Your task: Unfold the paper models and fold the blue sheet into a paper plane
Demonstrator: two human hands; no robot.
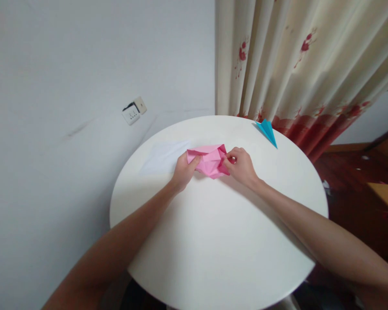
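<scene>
So, the pink folded paper [210,162] is between both hands, over the far half of the white round counter [213,232], well in from the far edge. Left hand [183,173] is closed on its left end, thumb on top, fingers under. Right hand [242,165] has fingers curled in, thumb and forefinger pinching the right end. Can't tell if the paper's underside touches the counter.

Looks like flaps being worked in hand; several creases and loose-standing layers show. To do it well, I'd use the left hand as the clamp only, firm but flat, so the layers don't slip. Let the right do the fine work: pinch one layer at a time, line up edges first, then run a thumb along the crease. Pulling the ends apart would risk a tear or a skewed fold (thin stock, by the look of it). Pressing it on the bare counter toward the near edge should give sharper creases than mid-air.

White sheet [160,158] lies toward the far left edge, beside the left hand. Blue paper plane [267,131] sits at the far right edge, clear of both hands.
</scene>
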